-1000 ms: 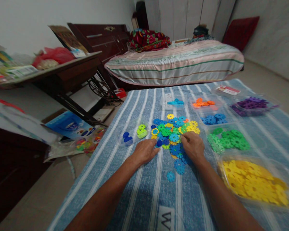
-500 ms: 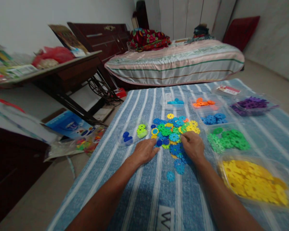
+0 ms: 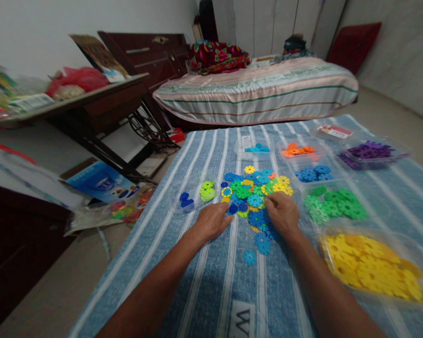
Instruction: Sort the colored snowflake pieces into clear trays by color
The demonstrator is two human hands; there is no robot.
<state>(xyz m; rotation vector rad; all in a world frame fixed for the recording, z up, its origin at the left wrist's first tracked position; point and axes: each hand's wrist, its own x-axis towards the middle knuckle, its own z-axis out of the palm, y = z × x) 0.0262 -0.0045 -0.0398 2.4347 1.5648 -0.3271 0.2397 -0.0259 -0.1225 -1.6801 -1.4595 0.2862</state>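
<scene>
A mixed pile of flat, notched plastic discs (image 3: 242, 191) in blue, green, yellow and orange lies on the striped cloth. My left hand (image 3: 213, 219) rests at the pile's left edge, thumb apart from the fingers, beside some dark blue discs (image 3: 233, 209). On the pile's right side my right hand (image 3: 283, 213) is closed, with fingers curled in; whatever they hold is hidden. Nearer to me lies a single blue disc (image 3: 249, 257). Left of the pile, a clear tray (image 3: 176, 212) holds dark blue and lime discs.
To the right stand clear tubs with green discs (image 3: 341, 204), yellow discs (image 3: 373, 267), blue discs (image 3: 313, 173) and purple discs (image 3: 368, 151). Farther back are orange discs (image 3: 298, 149) and light blue discs (image 3: 257, 148) in tubs. A bed (image 3: 257, 94) stands beyond the table.
</scene>
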